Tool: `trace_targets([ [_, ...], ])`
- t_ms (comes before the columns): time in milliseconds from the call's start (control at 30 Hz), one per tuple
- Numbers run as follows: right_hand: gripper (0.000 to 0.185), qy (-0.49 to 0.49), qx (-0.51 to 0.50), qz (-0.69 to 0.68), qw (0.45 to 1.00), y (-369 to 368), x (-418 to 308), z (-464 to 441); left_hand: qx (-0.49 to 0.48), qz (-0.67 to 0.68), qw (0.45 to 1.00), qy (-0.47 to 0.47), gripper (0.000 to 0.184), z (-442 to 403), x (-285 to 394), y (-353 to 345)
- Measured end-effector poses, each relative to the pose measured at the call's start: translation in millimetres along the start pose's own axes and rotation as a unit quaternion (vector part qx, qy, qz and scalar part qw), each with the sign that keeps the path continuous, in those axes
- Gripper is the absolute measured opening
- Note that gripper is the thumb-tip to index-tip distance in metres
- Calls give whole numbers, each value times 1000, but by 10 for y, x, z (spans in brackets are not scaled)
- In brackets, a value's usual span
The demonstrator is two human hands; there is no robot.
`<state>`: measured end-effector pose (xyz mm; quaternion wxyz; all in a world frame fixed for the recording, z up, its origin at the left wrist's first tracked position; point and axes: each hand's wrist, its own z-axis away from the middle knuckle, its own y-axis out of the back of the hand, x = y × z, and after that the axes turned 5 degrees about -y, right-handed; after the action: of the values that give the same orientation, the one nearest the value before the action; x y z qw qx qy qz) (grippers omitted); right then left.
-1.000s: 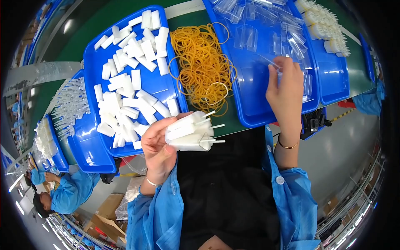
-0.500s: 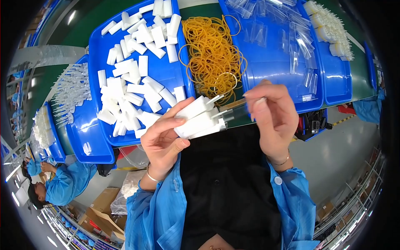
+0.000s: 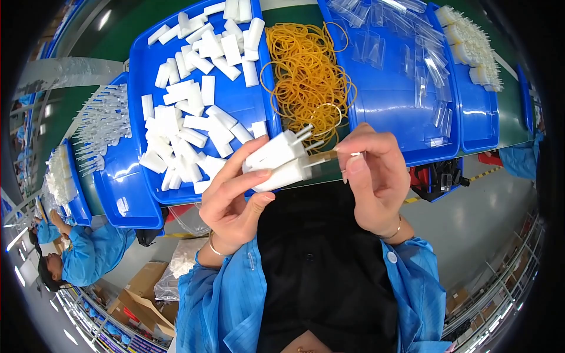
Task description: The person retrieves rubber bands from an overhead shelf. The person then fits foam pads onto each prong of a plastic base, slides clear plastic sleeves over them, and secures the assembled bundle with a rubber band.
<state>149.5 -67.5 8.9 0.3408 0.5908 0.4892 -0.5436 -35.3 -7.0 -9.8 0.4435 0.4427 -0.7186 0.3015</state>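
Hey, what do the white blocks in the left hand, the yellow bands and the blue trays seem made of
White blocks in the left hand: matte and smooth with little glare, perhaps foam or plastic. Yellow bands: probably rubber, low-sheen; thin, bendy loops lie tangled. Blue trays: likely moulded plastic, glossy, with bright reflections and rounded corners.

The left hand (image 3: 231, 210) partly hides the bundled white pieces (image 3: 275, 151). At the right hand (image 3: 376, 176) we find a clear piece (image 3: 327, 166) blurred, perhaps a sleeve; we cannot trace its ends. The far edge cuts off the blue tray (image 3: 376, 117) holding clear sleeves (image 3: 435, 62). The left-side co-worker's (image 3: 97, 253) handiwork is too small to tell.
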Motion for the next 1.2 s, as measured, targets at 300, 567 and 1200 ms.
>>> trace_targets([
  [300,13,99,15,68,993,-86,62,22,-51,-36,998,13,23,-131,74,-9],
  [567,12,6,-37,-27,999,-38,25,-28,-43,-37,998,8,21,-163,89,-24],
  [1200,12,77,-36,122,989,17,-8,-152,-28,169,981,92,28,-87,23,43],
])
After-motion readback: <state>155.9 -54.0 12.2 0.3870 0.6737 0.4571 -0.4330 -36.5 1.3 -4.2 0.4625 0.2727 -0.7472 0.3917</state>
